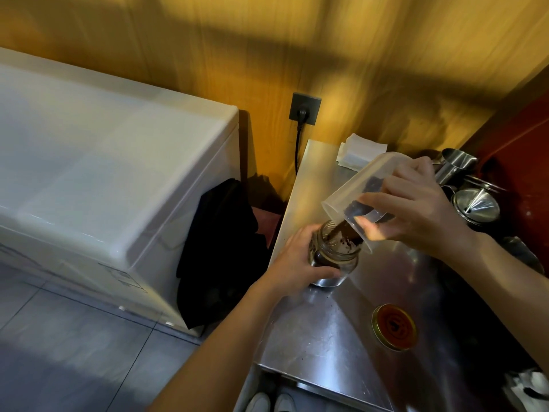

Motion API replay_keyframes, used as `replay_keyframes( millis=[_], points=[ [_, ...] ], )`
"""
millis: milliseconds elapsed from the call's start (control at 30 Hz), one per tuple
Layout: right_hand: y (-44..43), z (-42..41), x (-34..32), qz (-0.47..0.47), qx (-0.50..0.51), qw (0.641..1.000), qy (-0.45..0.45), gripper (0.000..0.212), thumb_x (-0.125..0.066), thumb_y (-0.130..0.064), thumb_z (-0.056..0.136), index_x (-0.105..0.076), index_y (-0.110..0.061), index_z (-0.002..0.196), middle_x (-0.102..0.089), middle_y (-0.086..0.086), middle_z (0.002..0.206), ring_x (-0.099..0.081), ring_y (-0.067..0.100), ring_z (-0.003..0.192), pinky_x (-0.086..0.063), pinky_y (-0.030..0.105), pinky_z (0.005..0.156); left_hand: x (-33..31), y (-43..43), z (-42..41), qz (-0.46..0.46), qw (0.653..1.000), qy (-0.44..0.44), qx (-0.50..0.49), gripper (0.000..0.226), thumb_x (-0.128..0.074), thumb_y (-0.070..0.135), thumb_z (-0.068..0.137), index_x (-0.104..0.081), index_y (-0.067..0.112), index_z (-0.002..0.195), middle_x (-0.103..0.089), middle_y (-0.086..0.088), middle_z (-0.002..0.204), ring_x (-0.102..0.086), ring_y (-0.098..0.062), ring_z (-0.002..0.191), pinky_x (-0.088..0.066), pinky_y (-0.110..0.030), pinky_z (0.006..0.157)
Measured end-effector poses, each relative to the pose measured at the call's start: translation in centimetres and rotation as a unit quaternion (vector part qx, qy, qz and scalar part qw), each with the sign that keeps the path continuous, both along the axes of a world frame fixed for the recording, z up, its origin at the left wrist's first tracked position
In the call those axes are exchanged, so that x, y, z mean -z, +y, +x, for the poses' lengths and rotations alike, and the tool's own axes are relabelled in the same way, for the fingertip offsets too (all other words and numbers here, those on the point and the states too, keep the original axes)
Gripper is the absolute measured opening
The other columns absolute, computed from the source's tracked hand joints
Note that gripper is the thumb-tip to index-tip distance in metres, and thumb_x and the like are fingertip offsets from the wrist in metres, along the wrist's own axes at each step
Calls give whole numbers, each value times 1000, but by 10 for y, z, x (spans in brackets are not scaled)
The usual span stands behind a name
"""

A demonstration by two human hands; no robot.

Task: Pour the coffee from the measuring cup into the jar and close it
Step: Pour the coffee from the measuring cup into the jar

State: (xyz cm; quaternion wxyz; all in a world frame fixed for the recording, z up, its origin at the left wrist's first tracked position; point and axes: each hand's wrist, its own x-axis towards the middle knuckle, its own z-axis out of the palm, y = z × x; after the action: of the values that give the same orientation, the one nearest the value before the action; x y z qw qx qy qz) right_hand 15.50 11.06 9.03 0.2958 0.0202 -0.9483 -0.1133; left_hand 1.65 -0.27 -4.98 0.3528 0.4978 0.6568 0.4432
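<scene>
Pour underway: your right hand clamps the tipped measuring cup, coffee sliding into the jar gripped by your left hand. Next, reach for the lid lying nearer you on the counter.

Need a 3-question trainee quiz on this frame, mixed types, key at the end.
1. True or false: the gold-rimmed metal lid is already on the clear glass jar.
2. Which hand tilts the translucent plastic measuring cup? A) left B) right
3. Fill in: the left hand steadies the ____ on the steel counter.

Key: 1 false, the lid lies on the counter apart from the jar. 2 B, the right hand tips it so the dark ground coffee slides into the jar's mouth. 3 jar.
</scene>
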Motion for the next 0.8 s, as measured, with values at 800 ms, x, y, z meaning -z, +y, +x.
replay_keyframes(
  millis=[800],
  points=[
    [-6, -1, 0, 8, -24, 1000, -14, 21, -67, -21, 77, -68, 0, 74, -57, 11, 59, -38, 21, 68, -20, 30, 72, -1, -1, 0, 6, 1000, -10, 5, 75, -85, 25, 68, -43, 25, 131, -51, -2, 128, -48, -21, 124, -41, -49, 108]
  ],
)
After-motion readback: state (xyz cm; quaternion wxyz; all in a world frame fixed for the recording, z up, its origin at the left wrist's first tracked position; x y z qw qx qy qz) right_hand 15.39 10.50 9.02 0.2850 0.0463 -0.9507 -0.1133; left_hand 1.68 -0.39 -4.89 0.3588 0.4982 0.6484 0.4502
